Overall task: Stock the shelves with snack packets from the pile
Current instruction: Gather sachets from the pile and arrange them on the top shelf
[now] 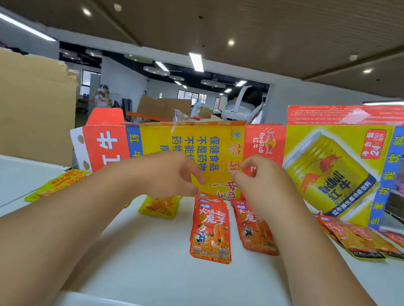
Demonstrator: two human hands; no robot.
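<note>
Snack packets lie in rows on the white shelf (pixel 164 273). A stack of red packets (pixel 213 230) sits in the middle, with a second red stack (pixel 257 232) just to its right. My left hand (pixel 174 175) hovers over the top of a yellow packet (pixel 159 205), thumb pointing right; its fingers are hidden, so a grip cannot be made out. My right hand (pixel 257 179) is raised above the second red stack, fingers curled towards the thumb with nothing visible in them.
A flattened Red Bull carton (pixel 183 145) stands along the back of the shelf. Brown cardboard (pixel 19 104) stands at the back left. Another yellow packet (pixel 57 185) lies at the left, orange packets (pixel 363 241) at the right. A board (pixel 217 11) spans overhead.
</note>
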